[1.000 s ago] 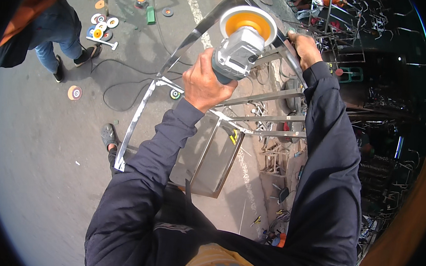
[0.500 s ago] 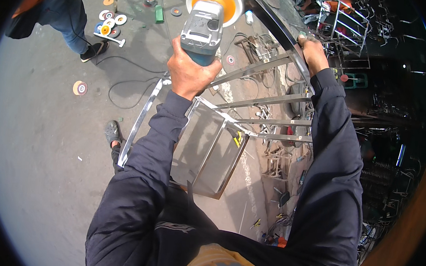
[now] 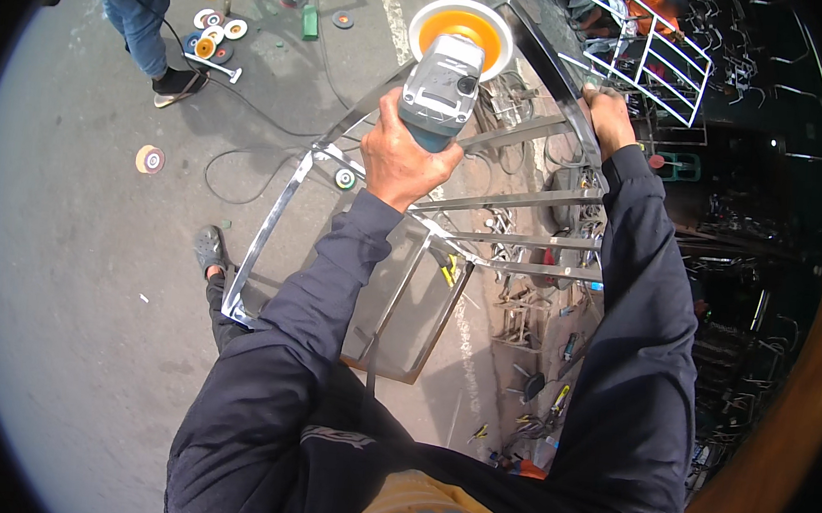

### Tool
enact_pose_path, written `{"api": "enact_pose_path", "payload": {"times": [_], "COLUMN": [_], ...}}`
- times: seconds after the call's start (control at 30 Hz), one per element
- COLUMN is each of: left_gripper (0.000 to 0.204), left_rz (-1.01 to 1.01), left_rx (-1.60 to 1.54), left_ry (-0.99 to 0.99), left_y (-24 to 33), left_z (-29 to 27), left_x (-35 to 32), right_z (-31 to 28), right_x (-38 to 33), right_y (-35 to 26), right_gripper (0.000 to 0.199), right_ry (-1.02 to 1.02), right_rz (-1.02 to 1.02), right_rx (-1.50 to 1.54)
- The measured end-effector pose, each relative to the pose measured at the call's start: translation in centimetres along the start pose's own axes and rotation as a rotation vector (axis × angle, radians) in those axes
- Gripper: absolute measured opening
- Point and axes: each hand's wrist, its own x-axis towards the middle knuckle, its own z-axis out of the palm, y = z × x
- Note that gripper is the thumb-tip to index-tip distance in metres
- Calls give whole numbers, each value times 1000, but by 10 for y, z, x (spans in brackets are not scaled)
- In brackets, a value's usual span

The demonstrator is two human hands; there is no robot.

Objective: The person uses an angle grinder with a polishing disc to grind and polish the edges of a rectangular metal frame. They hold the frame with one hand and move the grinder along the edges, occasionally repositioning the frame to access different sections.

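My left hand (image 3: 401,160) is wrapped round the rear body of a grey power grinder (image 3: 445,80). At the tool's far end sits a wide round disc (image 3: 437,22), orange inside with a white rim. It overlaps the far part of a welded metal frame (image 3: 271,216); whether it touches the metal I cannot tell. My right hand (image 3: 611,120) is closed on the frame's dark right-hand rail (image 3: 550,71), thumb on top. Several flat crossbars (image 3: 520,199) run from that rail toward the middle. The frame stands between my arms, tilted, its lower part partly behind my left sleeve.
Several loose abrasive discs (image 3: 236,30) and a green block (image 3: 310,23) lie on the pavement at far left. A person in jeans (image 3: 138,9) stands there. A cord (image 3: 247,154) loops on the ground. Tools and metal scraps (image 3: 521,321) litter the right, near a white metal rack (image 3: 649,59).
My left hand has carried the grinder to the right and slightly nearer. The frame's far left bar now shows. My right hand keeps its hold with little movement.
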Motion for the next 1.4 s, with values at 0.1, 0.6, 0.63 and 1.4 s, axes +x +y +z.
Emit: {"api": "enact_pose_path", "payload": {"times": [0.1, 0.6, 0.63, 1.4], "left_gripper": [74, 71, 71, 52], "left_rz": [-7, -241, -188, -614], "left_rx": [-41, 16, -9, -397], "left_ry": [-10, 77, 63, -1010], "left_y": [18, -34, -25, 46], "left_z": [4, -24, -17, -93], "left_x": [12, -15, -10, 182], "right_z": [1, -3, -3, 6], "right_x": [1, 2, 2, 3], "right_y": [1, -1, -1, 33], "right_gripper": [35, 34, 34, 44], "right_ry": [-38, -4, -10, 67], "right_rz": [77, -4, -15, 145], "right_rx": [-36, -71, -78, -104]}}
